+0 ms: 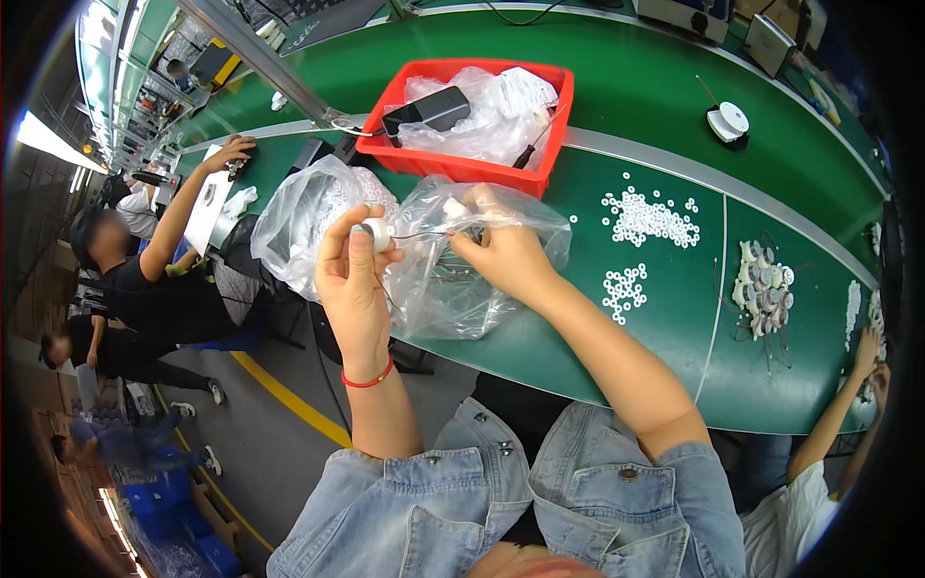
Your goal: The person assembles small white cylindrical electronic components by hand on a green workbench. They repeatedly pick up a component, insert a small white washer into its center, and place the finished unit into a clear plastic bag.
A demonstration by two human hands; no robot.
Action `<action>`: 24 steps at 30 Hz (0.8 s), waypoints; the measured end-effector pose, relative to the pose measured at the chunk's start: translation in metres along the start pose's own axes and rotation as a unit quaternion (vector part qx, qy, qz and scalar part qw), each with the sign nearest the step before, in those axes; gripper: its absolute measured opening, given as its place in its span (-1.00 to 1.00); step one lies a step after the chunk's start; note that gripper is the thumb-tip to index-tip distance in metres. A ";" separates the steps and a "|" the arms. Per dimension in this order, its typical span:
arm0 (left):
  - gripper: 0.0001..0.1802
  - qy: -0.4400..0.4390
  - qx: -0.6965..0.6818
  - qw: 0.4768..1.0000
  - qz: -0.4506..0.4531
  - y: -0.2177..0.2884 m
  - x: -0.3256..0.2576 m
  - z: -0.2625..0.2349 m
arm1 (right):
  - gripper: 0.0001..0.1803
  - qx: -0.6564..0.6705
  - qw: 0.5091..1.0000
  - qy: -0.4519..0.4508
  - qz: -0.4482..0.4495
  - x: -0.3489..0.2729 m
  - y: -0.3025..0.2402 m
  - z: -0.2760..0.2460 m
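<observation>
Raised over the bench, my left hand (352, 265) grips a small round motor (378, 234) with a white end between thumb and fingers. Thin dark red wires (416, 235) run from it toward my right hand (506, 249), whose thumb and forefinger pinch them. A small white piece (455, 208) shows beside the right fingers; whether they hold it I cannot tell. Beneath both hands lies a clear plastic bag (462, 313) with wired parts inside. Left of it, another clear bag (299, 226) is full of small white rings.
A red bin (549, 178) stands behind the bags, holding plastic wrap and a black device (432, 110). White rings (653, 222) lie loose at right, then a heap of wired motors (764, 289). A spool (729, 121) sits farther back. Co-workers' hands (870, 356) show at both sides.
</observation>
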State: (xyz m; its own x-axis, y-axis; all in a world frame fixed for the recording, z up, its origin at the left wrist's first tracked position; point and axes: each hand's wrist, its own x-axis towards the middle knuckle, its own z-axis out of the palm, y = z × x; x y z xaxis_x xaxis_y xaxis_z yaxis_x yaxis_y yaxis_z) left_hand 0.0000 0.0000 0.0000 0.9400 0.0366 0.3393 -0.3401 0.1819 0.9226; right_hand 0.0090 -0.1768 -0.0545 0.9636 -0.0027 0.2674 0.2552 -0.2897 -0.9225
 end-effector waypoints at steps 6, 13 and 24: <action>-0.51 0.025 -0.041 0.999 0.004 0.008 -0.005 0.021 | -0.71 0.115 0.975 -0.120 0.144 -0.013 -0.018 -0.032; -0.29 -0.015 0.063 0.996 0.057 0.019 -0.027 0.028 | -0.71 0.235 0.947 -0.159 0.152 -0.048 -0.030 -0.073; -0.56 -0.162 -0.145 0.976 -0.001 0.029 -0.058 0.067 | -0.55 0.248 0.963 -0.100 0.012 -0.125 -0.035 -0.131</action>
State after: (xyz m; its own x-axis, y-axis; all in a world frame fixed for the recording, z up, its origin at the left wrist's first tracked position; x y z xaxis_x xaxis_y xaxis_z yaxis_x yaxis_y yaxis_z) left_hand -0.0666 -0.0631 0.0191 0.8668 -0.2678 0.4208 -0.2720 0.4534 0.8488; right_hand -0.1310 -0.2914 -0.0191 0.9534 0.1952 0.2303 0.1908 0.2016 -0.9607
